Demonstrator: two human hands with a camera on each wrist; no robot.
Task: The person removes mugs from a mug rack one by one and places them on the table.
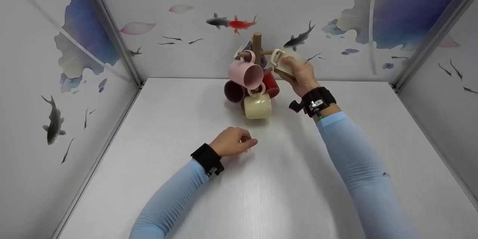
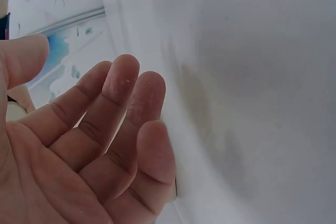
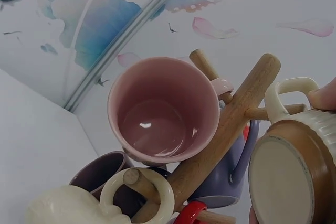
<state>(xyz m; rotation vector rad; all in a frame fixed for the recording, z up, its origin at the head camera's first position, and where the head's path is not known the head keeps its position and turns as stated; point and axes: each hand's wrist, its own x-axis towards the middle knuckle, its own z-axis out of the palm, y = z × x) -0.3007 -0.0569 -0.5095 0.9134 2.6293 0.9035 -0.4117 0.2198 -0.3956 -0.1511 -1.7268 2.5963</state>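
Note:
My right hand (image 1: 303, 76) grips a cream ribbed mug (image 1: 286, 63) with a brown lower band, thumb near its handle. That mug lies tilted beside the upper right peg of a wooden mug tree (image 1: 257, 46). In the right wrist view the peg (image 3: 295, 108) shows within the handle's loop; whether it passes through I cannot tell. Hanging on the tree are a pink mug (image 1: 244, 74), a pale yellow mug (image 1: 258, 106), a red mug (image 1: 272, 85), a dark mug (image 1: 234, 91) and a purple mug (image 3: 218, 177). My left hand (image 1: 232, 142) holds nothing, fingers loosely bent, low over the table.
The white table (image 1: 179, 119) meets a printed back wall (image 1: 186, 59) close behind the mug tree. Side panels with metal corner posts (image 1: 112, 30) stand left and right.

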